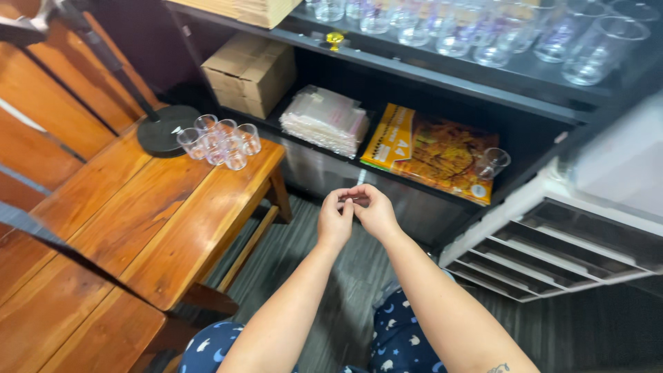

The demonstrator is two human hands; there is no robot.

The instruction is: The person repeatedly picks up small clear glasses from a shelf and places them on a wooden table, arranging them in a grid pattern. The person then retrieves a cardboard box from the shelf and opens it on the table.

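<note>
Fingers: the fingertips (350, 199) of both hands meet, pinched narrow around something small and pale; what it is cannot be told.
Left hand (334, 220): raised in front of the body, fingers curled in.
Right hand (376, 211): touching the left at the fingertips.
Nearest thing: a single clear glass (491, 163) on the lower shelf, lying on an orange paper pack (431, 148).
Left side: a cluster of small glasses (219, 141) on a wooden bench (159, 221).
Above: rows of glasses (483, 31) on the top shelf.
</note>
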